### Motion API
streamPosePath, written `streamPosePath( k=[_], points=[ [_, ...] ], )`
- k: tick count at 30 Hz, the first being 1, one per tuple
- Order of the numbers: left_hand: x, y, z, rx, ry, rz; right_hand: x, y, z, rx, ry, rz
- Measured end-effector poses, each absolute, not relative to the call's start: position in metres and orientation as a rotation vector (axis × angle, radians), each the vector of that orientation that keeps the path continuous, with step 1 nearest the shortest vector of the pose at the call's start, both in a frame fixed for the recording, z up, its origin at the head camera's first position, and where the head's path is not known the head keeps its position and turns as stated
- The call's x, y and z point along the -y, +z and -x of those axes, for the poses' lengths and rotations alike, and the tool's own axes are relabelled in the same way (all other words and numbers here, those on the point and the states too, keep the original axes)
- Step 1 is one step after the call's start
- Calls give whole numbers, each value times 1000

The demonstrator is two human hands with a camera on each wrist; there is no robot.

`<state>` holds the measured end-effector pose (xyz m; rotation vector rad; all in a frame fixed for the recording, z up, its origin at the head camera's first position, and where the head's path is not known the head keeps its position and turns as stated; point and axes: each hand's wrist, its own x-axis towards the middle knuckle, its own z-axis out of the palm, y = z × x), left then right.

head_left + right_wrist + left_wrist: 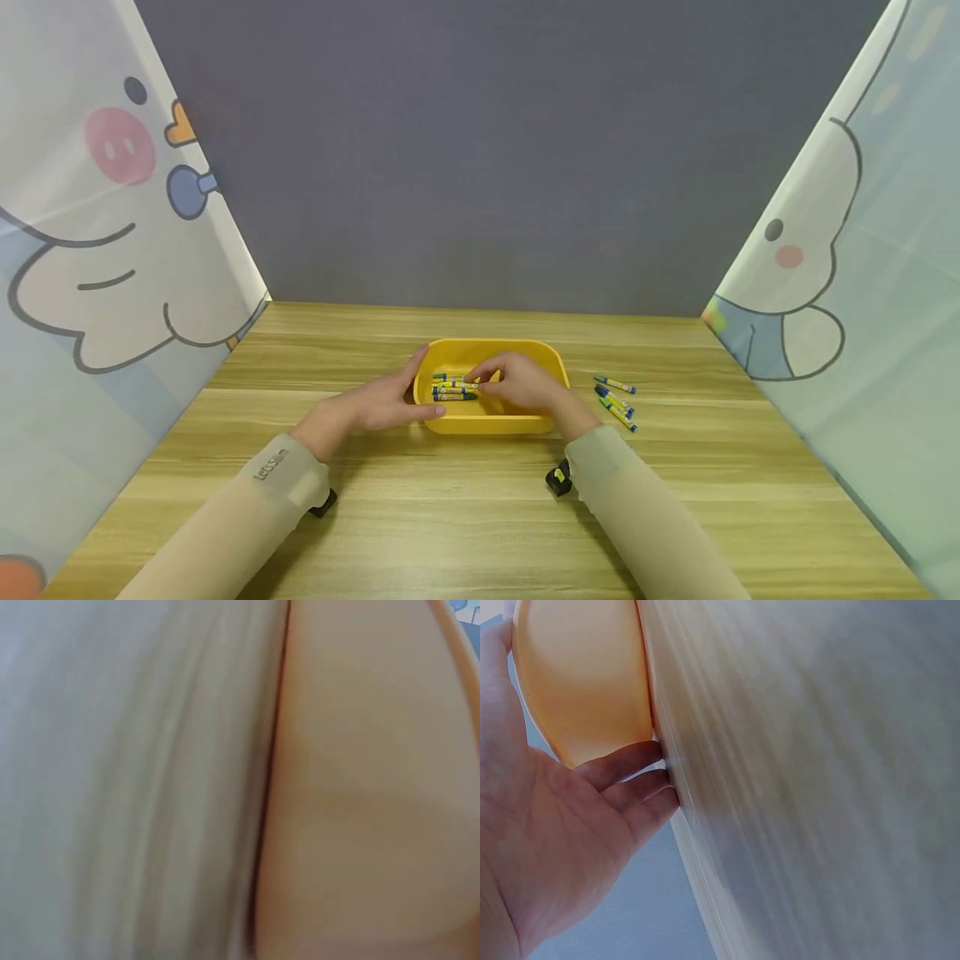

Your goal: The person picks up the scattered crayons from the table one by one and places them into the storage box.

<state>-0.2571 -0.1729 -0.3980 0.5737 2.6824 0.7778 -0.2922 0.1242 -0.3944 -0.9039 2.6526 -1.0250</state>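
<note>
A yellow plastic bin stands on the table with several crayons lying side by side at its left end, in yellow wrappers with blue bands. Around that left end my left hand holds the bin, thumb over the front rim and fingers along the outside. The left wrist view shows its fingers low against the bin's wall, at the tabletop. Reaching in over the right side, my right hand pinches a yellow crayon just over the others. The right wrist view shows only bin wall and tabletop; that hand is hidden there.
More crayons with green and dark blue tips lie loose on the wood-grain table, right of the bin. A grey panel rises at the back. Cartoon-printed sheets close off both sides.
</note>
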Motion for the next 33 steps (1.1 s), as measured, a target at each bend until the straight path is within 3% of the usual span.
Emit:
streamPosePath(
  k=[33],
  points=[
    [172,-398,256,-2701,756,-579,-113,-396,289,-2617,-955,891]
  ],
)
